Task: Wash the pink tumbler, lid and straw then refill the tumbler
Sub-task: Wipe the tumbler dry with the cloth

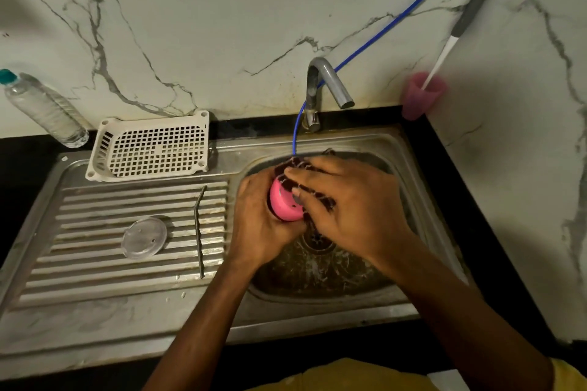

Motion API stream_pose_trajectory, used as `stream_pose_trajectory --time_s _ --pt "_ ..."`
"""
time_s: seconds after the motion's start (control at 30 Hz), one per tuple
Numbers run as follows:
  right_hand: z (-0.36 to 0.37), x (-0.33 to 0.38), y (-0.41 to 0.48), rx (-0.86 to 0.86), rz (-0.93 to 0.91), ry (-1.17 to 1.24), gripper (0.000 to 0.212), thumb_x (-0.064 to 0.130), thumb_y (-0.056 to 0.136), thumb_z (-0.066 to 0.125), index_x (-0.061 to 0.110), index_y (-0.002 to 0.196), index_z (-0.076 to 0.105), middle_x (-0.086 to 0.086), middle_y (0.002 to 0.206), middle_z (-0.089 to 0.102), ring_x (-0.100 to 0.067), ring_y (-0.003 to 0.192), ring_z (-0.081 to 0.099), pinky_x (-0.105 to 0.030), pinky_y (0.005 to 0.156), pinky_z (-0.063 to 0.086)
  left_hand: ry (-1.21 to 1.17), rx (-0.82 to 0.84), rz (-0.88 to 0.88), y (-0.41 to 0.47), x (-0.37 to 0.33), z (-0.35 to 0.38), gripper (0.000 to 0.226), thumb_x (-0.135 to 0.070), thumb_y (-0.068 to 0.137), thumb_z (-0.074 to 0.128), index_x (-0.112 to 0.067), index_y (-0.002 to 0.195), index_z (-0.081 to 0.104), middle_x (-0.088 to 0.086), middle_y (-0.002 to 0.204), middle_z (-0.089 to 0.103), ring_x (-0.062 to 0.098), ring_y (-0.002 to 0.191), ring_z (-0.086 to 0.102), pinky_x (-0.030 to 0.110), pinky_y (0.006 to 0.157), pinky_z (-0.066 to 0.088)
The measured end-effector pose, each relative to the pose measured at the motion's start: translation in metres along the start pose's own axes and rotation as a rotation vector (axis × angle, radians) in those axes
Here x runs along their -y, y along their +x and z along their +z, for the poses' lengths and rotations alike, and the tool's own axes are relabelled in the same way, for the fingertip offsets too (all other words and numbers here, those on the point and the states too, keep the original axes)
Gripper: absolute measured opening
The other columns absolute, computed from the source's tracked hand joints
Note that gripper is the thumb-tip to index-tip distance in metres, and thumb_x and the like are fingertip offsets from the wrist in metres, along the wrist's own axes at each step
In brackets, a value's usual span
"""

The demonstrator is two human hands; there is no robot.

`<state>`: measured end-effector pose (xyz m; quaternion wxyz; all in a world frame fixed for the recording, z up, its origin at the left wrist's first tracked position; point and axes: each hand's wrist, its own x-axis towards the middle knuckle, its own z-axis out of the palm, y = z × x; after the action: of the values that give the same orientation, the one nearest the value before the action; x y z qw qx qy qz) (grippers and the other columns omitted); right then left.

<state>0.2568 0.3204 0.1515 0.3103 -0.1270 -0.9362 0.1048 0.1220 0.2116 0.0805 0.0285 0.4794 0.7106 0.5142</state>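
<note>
Pink plastic is most of what shows of the pink tumbler (284,203). It lies on its side over the sink (409,168) at the right, with only the base end clear. Your left hand (257,225) has its fingers curled round the tumbler from the near left and grips it. Your right hand (346,203) lies over the far end, fingers spread and lightly bent round a dark cloth (293,165), with the thumb pressing it onto the tumbler. Your hands and the cloth hide the tumbler's mouth and most of its body, and I cannot tell what kind of cloth or scrubber it is.

The clear lid (144,237) lies flat on the ribbed steel drainboard (95,263) to the left. The dark straw (199,228) lies just to its right, apart from it, running near to far.

A white basket (152,149) lies at the far edge of the drainboard, and a clear bottle (44,109) leans at the far left. A blue tube (397,17) runs down past the faucet (330,79) and ends behind the cloth. In the far right corner a pink cup (419,98), blurred, holds a long-handled brush (444,54).

The counter (476,200) is black, the walls are white marble (222,9) with grey veins, and the light is dim. The sink floor around the drain (317,241) looks dark and stained.
</note>
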Motion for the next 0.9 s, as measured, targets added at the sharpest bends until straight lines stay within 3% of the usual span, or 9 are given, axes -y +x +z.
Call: stream_pose_trajectory --time_s 0.13,0.23,0.37,0.53,0.8,0.9 --pt "0.0 -0.01 -0.006 0.005 0.05 -0.043 0.033 0.038 0.09 0.062 0.022 0.116 0.074 0.0 0.107 0.075 -0.019 0.083 0.071 -0.033 0.065 0.059 0.04 -0.052 0.046 -0.003 0.01 -0.002 0.081 -0.042 0.063 0.089 -0.025 0.134 0.054 -0.005 0.135 0.054 0.02 0.126 0.054 0.042 0.1 0.051" --pt "0.001 -0.002 -0.028 -0.054 -0.009 -0.017 0.03 0.033 0.087 0.072 0.026 0.115 0.076 0.002 0.114 0.073 -0.019 0.085 0.071 -0.035 0.063 0.058 0.078 -0.083 0.17 -0.007 0.015 -0.002 0.071 -0.034 0.077 0.085 -0.009 0.137 0.056 0.001 0.141 0.054 0.023 0.134 0.052 0.051 0.11 0.044" --pt "0.011 0.02 -0.041 -0.142 -0.077 -0.006 0.024 0.029 0.086 0.073 0.03 0.11 0.078 0.003 0.115 0.074 -0.021 0.084 0.071 -0.034 0.063 0.057 0.086 -0.112 0.234 -0.006 0.012 0.0 0.054 -0.029 0.095 0.064 0.004 0.136 0.055 0.012 0.144 0.053 0.028 0.138 0.05 0.046 0.118 0.037" --pt "0.013 0.01 -0.029 -0.26 0.065 -0.022 0.028 0.026 0.087 0.074 0.025 0.114 0.076 -0.002 0.118 0.073 -0.023 0.089 0.072 -0.039 0.067 0.059 0.148 -0.122 0.255 0.001 0.01 -0.009 0.064 -0.034 0.085 0.077 0.003 0.133 0.058 0.011 0.141 0.055 0.023 0.136 0.052 0.039 0.117 0.038" --pt "0.021 0.028 -0.043 -0.208 -0.025 -0.006 0.025 0.021 0.086 0.073 0.025 0.11 0.079 -0.004 0.118 0.073 -0.026 0.091 0.072 -0.036 0.072 0.059 0.202 -0.114 0.334 0.006 0.008 -0.013 0.05 -0.035 0.098 0.061 0.003 0.13 0.06 0.01 0.137 0.057 0.021 0.135 0.051 0.043 0.116 0.039" --pt "0.019 0.023 -0.029 -0.286 0.067 0.012 0.026 0.015 0.087 0.073 0.019 0.112 0.078 -0.008 0.118 0.072 -0.027 0.096 0.071 -0.04 0.074 0.06 0.229 -0.159 0.352 0.008 0.009 -0.013 0.052 -0.025 0.089 0.075 0.002 0.13 0.059 0.006 0.137 0.055 0.019 0.135 0.049 0.043 0.115 0.04"
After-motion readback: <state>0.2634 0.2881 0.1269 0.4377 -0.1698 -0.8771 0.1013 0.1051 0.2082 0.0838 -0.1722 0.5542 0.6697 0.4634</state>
